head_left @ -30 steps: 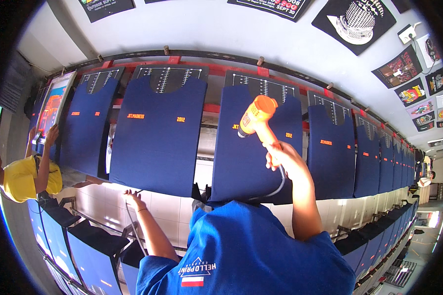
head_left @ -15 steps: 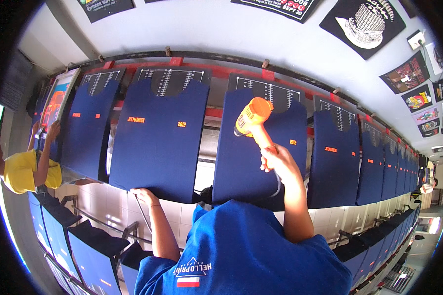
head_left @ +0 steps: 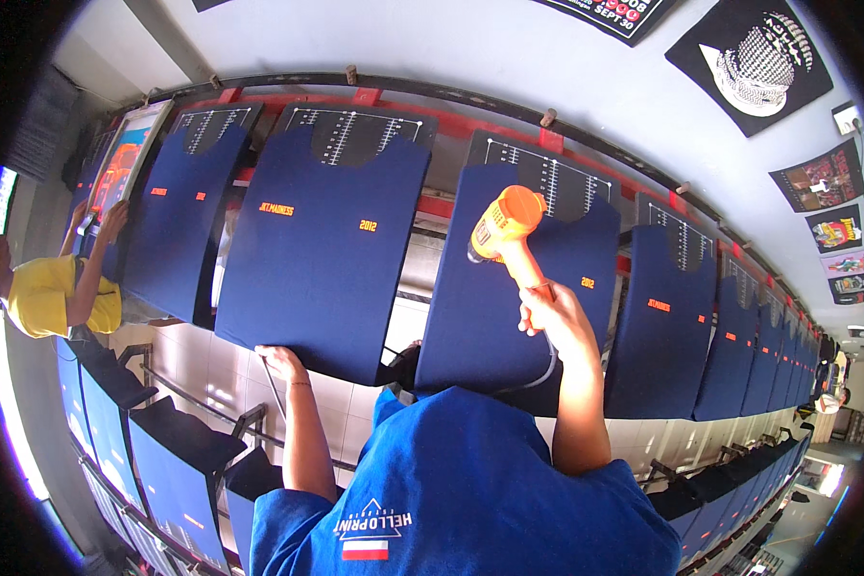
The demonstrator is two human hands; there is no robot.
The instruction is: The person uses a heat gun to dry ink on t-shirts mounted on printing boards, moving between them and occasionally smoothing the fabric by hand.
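An orange heat gun [head_left: 520, 226] is gripped by its handle in my right hand [head_left: 562, 322], its dark nozzle tilted down to the left. It hangs over a navy shirt [head_left: 509, 326] stretched on a black board, hiding the shirt's left print; a small orange print shows on the right. A grey cord [head_left: 550, 363] runs down from the handle. My left hand [head_left: 283, 365] is at the near edge of the neighbouring navy shirt [head_left: 307, 278], its fingers closed round a thin grey cord [head_left: 276, 396].
More navy shirts [head_left: 660, 326] on boards line both sides of the long rack. At the far left a person in yellow [head_left: 53, 298] has both hands at a framed screen [head_left: 125, 158]. A second row of boards [head_left: 178, 461] stands behind me. Posters [head_left: 754, 58] hang on the wall.
My view has tilted and shifted, so the boards appear a little to the right. The heat gun has moved slightly up over the same shirt. My left hand keeps its place by the board's edge.
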